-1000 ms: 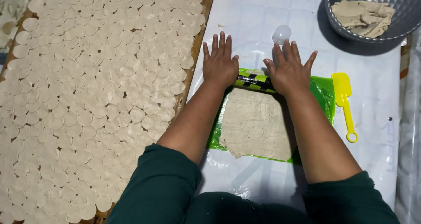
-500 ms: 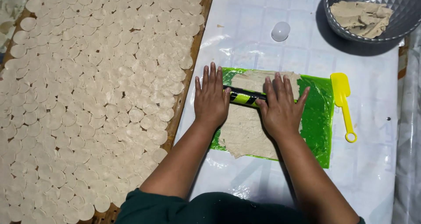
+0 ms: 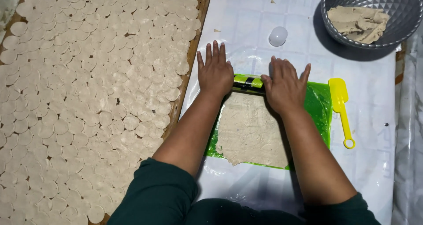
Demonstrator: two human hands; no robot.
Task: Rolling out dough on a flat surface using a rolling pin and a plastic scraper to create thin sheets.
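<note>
My left hand (image 3: 214,73) and right hand (image 3: 284,86) lie flat, palms down and fingers spread, on the green roller (image 3: 249,82), pressing on it rather than gripping it; it sits at the far edge of the dough sheet (image 3: 249,132). The sheet lies on a green plastic mat (image 3: 319,108) on the white-covered desk (image 3: 246,27), and it already looks thin and wide, reaching nearly to the mat's near edge, with ragged borders, so I judge the rolling of this piece to be close to done. No rounds have been cut from it yet; the small clear round cutter (image 3: 278,35) stands apart, beyond my hands. To my left the wooden board (image 3: 192,53) is almost wholly covered with cut dough discs (image 3: 88,97), so much of the work is behind me. More dough (image 3: 357,21) waits in the grey bowl (image 3: 398,7), and a yellow scraper (image 3: 340,106) lies just beside the mat.
</note>
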